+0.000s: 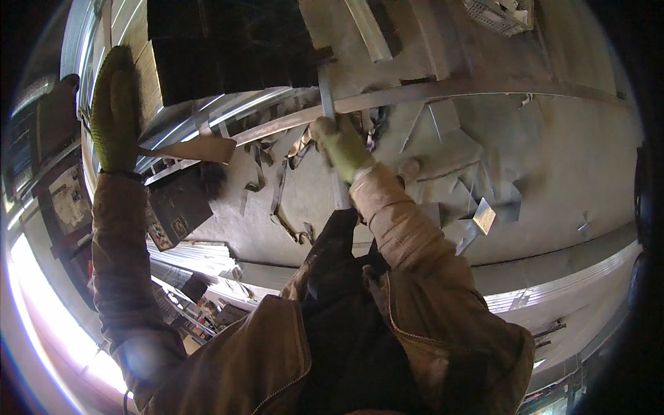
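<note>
My left hand, in a green glove, is raised at the far left. Its fingers stretch upward, lying along the edge of a tan board. A flat brownish strip sticks out to the right beside its wrist; whether the hand touches it I cannot tell. In front of my chest, my right hand, gloved the same way, closes around a narrow grey strip. The strip shows above and below the fist. A large black panel spans the area between and beyond both hands.
A long metal rail crosses just beyond my right hand. Dark straps dangle or lie below it. Sheet scraps lie on the grey floor at right. A wire basket stands at the far right, near a pale beam.
</note>
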Available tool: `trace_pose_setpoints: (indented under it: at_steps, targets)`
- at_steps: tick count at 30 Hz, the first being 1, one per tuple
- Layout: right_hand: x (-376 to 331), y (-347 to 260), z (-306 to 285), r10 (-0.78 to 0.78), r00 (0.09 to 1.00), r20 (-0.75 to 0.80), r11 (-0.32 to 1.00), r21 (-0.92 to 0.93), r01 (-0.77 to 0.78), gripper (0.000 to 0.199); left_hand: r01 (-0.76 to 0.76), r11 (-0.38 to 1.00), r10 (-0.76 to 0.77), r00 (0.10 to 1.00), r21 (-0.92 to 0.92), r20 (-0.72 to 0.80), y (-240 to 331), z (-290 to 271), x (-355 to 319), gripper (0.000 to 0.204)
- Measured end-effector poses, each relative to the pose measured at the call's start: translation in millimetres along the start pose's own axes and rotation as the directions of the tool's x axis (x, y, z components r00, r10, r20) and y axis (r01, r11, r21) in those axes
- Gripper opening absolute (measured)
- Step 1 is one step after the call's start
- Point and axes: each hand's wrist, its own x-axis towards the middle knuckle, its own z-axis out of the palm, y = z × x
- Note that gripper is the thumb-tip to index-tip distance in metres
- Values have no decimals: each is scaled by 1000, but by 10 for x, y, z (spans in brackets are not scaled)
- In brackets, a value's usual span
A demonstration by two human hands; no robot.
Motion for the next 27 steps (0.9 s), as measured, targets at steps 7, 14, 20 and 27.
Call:
trace_pose_setpoints:
  at_steps: [7, 14, 20, 27]
  targets:
    - [20, -10, -59, 6, 922, -387, 946, 302, 121, 33, -140, 844, 86, 988, 518, 128, 244, -30, -43, 39]
    - [180, 193, -70, -252, 923, -291, 967, -48, 249, 42, -173, 956, 149, 982, 235, 114, -88, -86, 22, 42]
    - [387, 264, -44, -142, 989, -42, 966, -224, 129, 41, -180, 951, 152, 980, 250, 129, -123, -142, 9, 43]
    - [335, 39, -23, 116, 957, -265, 920, 391, -3, 39, -156, 956, 130, 984, 247, 119, -68, -71, 28, 44]
